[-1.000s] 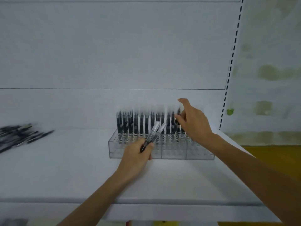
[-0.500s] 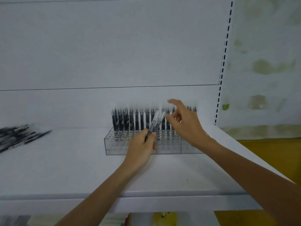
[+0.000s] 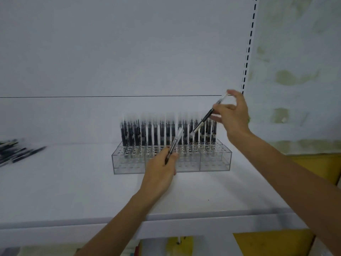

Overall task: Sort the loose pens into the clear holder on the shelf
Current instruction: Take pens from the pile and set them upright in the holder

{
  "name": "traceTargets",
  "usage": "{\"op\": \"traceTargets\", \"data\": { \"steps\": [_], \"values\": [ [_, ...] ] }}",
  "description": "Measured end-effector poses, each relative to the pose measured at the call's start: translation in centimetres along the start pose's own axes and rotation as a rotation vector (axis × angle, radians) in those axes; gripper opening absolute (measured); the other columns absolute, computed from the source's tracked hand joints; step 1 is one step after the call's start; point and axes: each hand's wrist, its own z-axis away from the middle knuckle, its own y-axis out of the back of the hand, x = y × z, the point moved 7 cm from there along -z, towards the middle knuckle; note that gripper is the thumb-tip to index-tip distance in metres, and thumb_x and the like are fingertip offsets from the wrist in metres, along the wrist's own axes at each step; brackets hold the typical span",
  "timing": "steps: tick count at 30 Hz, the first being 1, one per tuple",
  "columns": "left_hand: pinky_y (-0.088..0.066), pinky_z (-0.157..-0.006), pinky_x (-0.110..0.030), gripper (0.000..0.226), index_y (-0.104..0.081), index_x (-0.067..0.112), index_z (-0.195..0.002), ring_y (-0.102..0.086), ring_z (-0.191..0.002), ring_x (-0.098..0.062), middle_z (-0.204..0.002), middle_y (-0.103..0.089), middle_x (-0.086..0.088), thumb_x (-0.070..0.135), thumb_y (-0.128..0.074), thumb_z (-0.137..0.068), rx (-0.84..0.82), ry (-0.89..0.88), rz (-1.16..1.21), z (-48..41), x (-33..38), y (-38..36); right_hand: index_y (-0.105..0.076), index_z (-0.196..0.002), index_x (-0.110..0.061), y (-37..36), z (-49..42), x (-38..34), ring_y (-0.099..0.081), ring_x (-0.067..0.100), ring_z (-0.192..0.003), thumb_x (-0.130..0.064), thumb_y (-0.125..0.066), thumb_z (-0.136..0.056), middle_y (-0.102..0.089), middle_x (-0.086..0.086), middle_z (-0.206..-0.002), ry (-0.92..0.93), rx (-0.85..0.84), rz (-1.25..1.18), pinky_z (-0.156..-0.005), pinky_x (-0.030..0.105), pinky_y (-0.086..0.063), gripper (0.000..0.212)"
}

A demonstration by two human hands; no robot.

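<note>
A clear holder (image 3: 214, 161) with many round holes stands on the white shelf (image 3: 73, 191). Several black pens (image 3: 151, 133) stand upright in its back rows. My left hand (image 3: 160, 169) is in front of the holder and grips one pen (image 3: 176, 138) that points up and to the right. My right hand (image 3: 232, 113) is raised above the holder's right end and pinches another pen (image 3: 204, 119), which slants down to the left over the standing pens. A pile of loose pens (image 3: 16, 150) lies at the shelf's far left.
The shelf's back panel is plain white. A slotted upright (image 3: 249, 47) runs down the right side, with a stained wall (image 3: 295, 71) beyond it. The shelf's front lip (image 3: 92, 230) crosses the lower part of the view, with yellow items below.
My right hand has taken one of the two pens from my left hand and lifted it up and to the right. My left hand now holds a single pen.
</note>
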Motion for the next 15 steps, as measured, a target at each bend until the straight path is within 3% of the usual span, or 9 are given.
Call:
{"op": "traceTargets", "data": {
  "steps": [6,10,15],
  "values": [
    [-0.027,-0.053,-0.024,0.026,-0.053,0.002,-0.085,-0.036,-0.057,-0.014,-0.068,-0.044,-0.008,0.024,-0.045,-0.096,0.063,0.064,0.071,-0.3,-0.5,0.7,-0.047,-0.127,-0.026,-1.1,0.3,-1.2,-0.061,0.015,-0.076,-0.002,-0.061,-0.086,-0.059,0.004,-0.081,0.318,-0.067,0.383,-0.074,0.032,-0.058,0.05],
    [-0.028,-0.057,-0.028,0.026,-0.051,0.006,-0.079,-0.038,-0.061,-0.016,-0.066,-0.043,-0.007,0.024,-0.045,-0.096,0.087,0.081,0.074,0.2,-0.8,1.1,-0.045,-0.132,-0.022,-2.4,1.0,-1.0,-0.057,0.006,-0.075,-0.004,-0.061,-0.087,-0.058,0.002,-0.083,0.455,-0.152,0.541,-0.071,0.016,-0.05,0.051],
    [-0.032,-0.059,-0.029,0.029,-0.048,0.009,-0.073,-0.039,-0.058,-0.015,-0.063,-0.044,-0.004,0.025,-0.044,-0.096,0.14,0.024,0.043,0.6,-0.1,1.6,-0.045,-0.134,-0.02,-3.3,1.1,-1.1,-0.058,0.013,-0.08,-0.004,-0.06,-0.088,-0.058,0.003,-0.086,0.498,-0.254,0.648,-0.079,0.024,-0.048,0.051]
  ]
}}
